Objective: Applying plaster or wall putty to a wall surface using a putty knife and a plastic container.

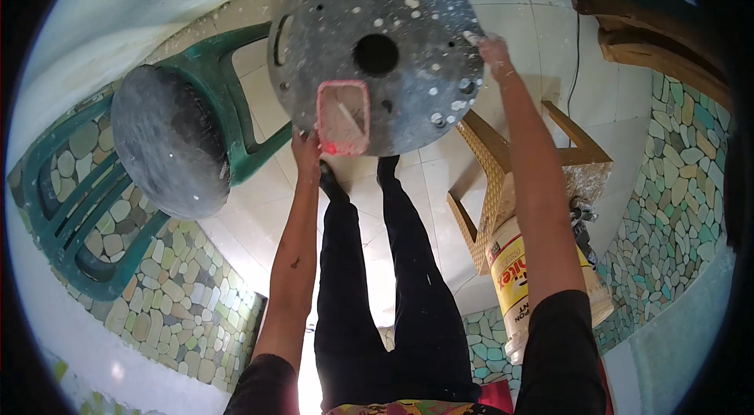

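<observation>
From where I stand, the person has a broad, round grey disc (377,97) raised between two hands set well apart. The right hand (496,58), its fingers whitened, is clamped on the rim. The left hand (306,149) is lower, at the disc's near edge, touching the corner of a red-edged rectangular piece (342,120); whether its fingers close on that piece, on the disc or on both, I can't tell.

Out to the left of the left hand, a second round grey piece (165,140) rests against a green plastic chair (212,73). Below the right hand is a tan, woven-patterned stool (487,156), and a yellow-labelled bucket (510,274) sits nearer the body, partly behind the right forearm.

I'd judge the handling to be partway: the disc is taken up but not set down, and the red-edged piece is just beside the left hand. White blotches dot the disc's face, so its surface isn't clean.
</observation>
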A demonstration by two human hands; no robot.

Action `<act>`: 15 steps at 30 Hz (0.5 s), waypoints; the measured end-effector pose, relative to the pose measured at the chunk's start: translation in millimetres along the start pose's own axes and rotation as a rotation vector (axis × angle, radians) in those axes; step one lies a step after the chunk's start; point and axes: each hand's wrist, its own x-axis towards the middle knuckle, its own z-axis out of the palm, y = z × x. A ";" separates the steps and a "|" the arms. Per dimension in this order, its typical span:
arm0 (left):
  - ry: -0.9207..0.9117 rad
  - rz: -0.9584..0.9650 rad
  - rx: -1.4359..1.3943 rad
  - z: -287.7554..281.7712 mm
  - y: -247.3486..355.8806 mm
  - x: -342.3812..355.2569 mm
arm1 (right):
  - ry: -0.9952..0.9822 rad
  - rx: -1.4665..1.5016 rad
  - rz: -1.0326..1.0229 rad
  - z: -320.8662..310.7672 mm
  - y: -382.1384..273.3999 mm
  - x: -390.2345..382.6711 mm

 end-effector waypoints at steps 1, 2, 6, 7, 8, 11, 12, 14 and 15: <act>-0.043 0.000 0.056 12.9 3.7 1.5 | 0.024 -0.133 -0.099 -13.9 6.3 4.6; -0.050 -0.002 0.038 38.1 4.7 2.6 | -0.003 -0.249 -0.219 -51.4 17.5 19.0; -0.064 0.065 0.218 58.7 15.5 19.6 | 0.016 -0.232 -0.043 -48.5 -5.5 12.5; -0.114 0.116 0.255 68.5 15.9 24.1 | 0.084 -0.263 0.024 -61.8 -5.9 17.0; -0.112 0.116 0.251 76.2 17.9 29.4 | 0.150 -0.293 0.090 -71.6 -6.8 21.1; -0.135 0.116 0.325 90.8 19.5 33.7 | 0.000 -0.336 0.261 -95.1 -10.3 31.0; -0.127 0.124 0.313 89.9 20.1 34.4 | -0.001 -0.342 0.245 -92.4 -16.7 32.1; -0.199 0.116 0.519 88.1 22.1 34.1 | 0.513 -0.829 -0.060 -83.2 -31.6 23.8; -0.240 0.103 0.473 98.5 14.6 16.3 | 0.504 -0.852 -0.065 -82.0 -36.9 9.1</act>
